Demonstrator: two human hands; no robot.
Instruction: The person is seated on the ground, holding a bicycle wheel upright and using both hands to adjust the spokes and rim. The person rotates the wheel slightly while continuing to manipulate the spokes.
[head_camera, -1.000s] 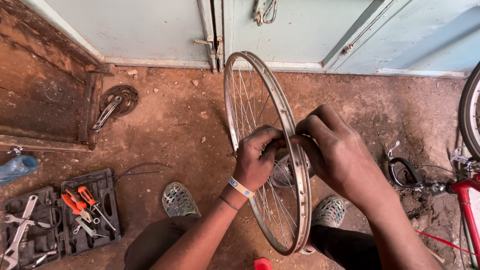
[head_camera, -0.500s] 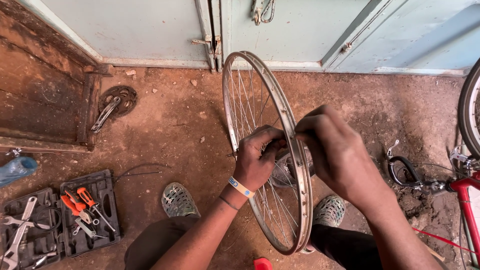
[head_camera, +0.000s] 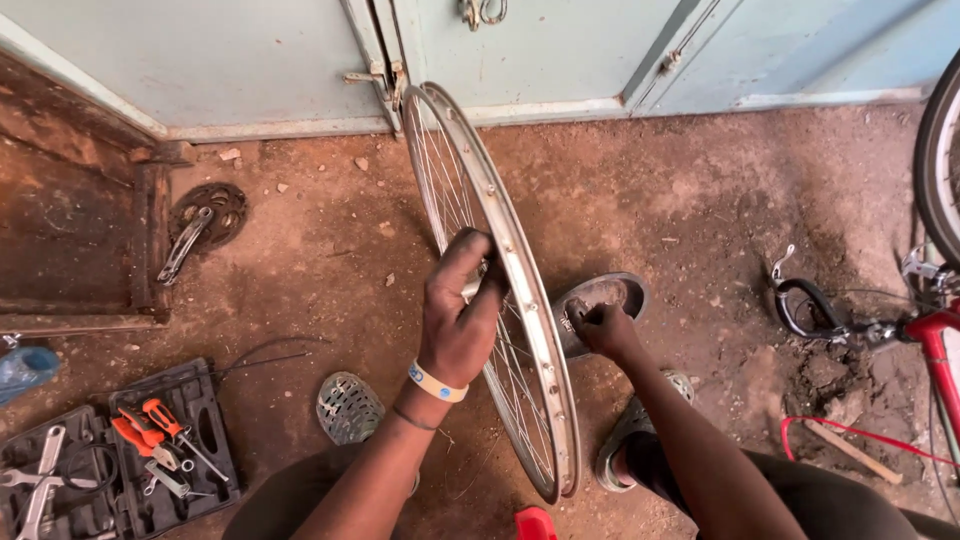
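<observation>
A bare silver bicycle wheel rim with spokes (head_camera: 530, 300) stands upright on edge in front of me. My left hand (head_camera: 460, 320), with a pale wristband, grips the wheel at its hub from the left side. My right hand (head_camera: 597, 327) is lowered to the right of the rim, fingers closed and pinching something small at the edge of a shallow round metal dish (head_camera: 605, 300) lying on the dirt floor. What it pinches is too small to make out.
An open black tool case (head_camera: 120, 460) with orange-handled tools lies at lower left. A chainring with crank (head_camera: 205, 225) lies at left. A red bicycle frame (head_camera: 935, 335) and tyre stand at right. My sandalled feet (head_camera: 348, 408) flank the wheel. Pale blue doors are behind.
My right hand has left the hub and dropped to the dish on the floor. The left hand stays on the hub, holding the wheel alone.
</observation>
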